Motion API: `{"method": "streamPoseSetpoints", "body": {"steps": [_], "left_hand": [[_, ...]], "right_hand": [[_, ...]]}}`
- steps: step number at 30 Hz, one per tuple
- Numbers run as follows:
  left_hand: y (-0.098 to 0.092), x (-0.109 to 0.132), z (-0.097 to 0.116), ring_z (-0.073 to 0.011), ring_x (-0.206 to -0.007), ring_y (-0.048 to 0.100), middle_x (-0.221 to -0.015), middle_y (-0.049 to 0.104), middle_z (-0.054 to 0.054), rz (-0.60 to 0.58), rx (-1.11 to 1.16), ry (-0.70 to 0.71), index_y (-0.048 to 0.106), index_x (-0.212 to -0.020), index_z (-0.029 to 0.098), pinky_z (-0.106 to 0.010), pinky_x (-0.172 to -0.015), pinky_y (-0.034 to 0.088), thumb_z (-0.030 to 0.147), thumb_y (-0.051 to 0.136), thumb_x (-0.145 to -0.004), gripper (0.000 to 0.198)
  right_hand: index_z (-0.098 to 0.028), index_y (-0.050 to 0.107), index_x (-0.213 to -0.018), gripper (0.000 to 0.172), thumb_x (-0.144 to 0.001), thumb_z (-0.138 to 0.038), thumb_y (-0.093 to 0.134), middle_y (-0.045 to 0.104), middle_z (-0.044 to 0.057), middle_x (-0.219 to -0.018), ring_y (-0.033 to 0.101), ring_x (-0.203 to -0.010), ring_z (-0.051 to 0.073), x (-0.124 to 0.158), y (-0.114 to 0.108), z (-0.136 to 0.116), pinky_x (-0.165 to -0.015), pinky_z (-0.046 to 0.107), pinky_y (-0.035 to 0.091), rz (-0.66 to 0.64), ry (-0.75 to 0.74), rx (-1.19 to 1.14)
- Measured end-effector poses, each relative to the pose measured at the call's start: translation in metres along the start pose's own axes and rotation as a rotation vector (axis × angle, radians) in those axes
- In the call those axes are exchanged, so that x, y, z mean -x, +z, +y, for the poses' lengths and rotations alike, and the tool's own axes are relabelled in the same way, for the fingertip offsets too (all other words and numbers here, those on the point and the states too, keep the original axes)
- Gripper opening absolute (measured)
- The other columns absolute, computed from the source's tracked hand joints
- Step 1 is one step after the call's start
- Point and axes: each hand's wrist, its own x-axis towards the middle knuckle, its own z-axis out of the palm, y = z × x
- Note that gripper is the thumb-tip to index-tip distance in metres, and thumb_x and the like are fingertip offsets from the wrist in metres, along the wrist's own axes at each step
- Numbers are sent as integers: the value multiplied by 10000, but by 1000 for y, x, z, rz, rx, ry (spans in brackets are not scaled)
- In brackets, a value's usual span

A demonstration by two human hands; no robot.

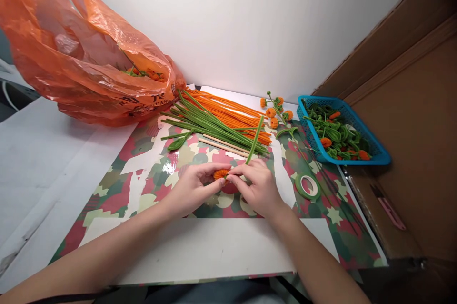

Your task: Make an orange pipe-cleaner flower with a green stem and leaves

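Observation:
Between the fingertips of my left hand [196, 184] is a small orange pipe-cleaner flower [221, 174]. My right hand [257, 184] pinches at the flower's right side. A green pipe cleaner [255, 141] sticks up and away from the right fingers; its lower end is hidden by them. Just beyond my hands lie a bundle of green pipe cleaners [214, 125], a bundle of orange pipe cleaners [228, 109] and a few thin wooden sticks [228, 146]. A green pipe-cleaner leaf [179, 142] rests at the bundle's left.
An orange plastic bag [107, 75] with flowers stands back left. At the right are a blue basket [357, 161] of green and orange pieces, a finished flower stem [276, 106], a roll of green tape [307, 186] and a pink cutter [391, 211]. A cardboard wall [410, 80] borders the right.

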Motion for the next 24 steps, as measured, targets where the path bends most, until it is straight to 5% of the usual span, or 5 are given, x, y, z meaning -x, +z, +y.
{"method": "streamPoseSetpoints", "body": {"steps": [5,12,15,20,24], "left_hand": [[-5,-1,4,-155,-745,617,-849,719,-36,-53,35,-142,712,-1060,162,-246,-667,475,289,693,-774,313],[-8,-5,2,-104,-661,529,-847,691,-58,-45,339,-344,714,-1024,129,-221,-614,422,255,706,-764,289],[-6,-6,5,-98,-640,520,-816,689,-78,-77,461,-356,721,-923,100,-202,-590,426,230,679,-779,199],[-6,-6,5,-85,-573,488,-689,638,-44,-104,534,-335,718,-829,97,-185,-548,427,213,633,-813,145],[-7,-5,0,-94,-600,509,-739,652,-53,-110,473,-305,719,-867,107,-201,-566,429,251,614,-840,180]], "right_hand": [[-225,661,-1046,178,-938,-307,547,719,10,-801,608,-706,160,-4,-21,3,-751,338,449,-86,-70,-89],[-235,597,-986,229,-854,-421,621,599,49,-807,543,-753,216,-2,-27,2,-703,390,456,445,-312,95],[-240,591,-875,139,-806,-309,690,622,35,-761,544,-726,202,-2,-20,3,-676,366,467,340,-388,156],[-210,635,-863,12,-861,-221,641,688,28,-745,601,-712,181,-3,-7,6,-660,337,470,192,-228,27],[-199,681,-875,140,-891,-121,566,722,38,-771,617,-714,170,-3,-3,5,-672,329,480,155,-191,-55]]}}
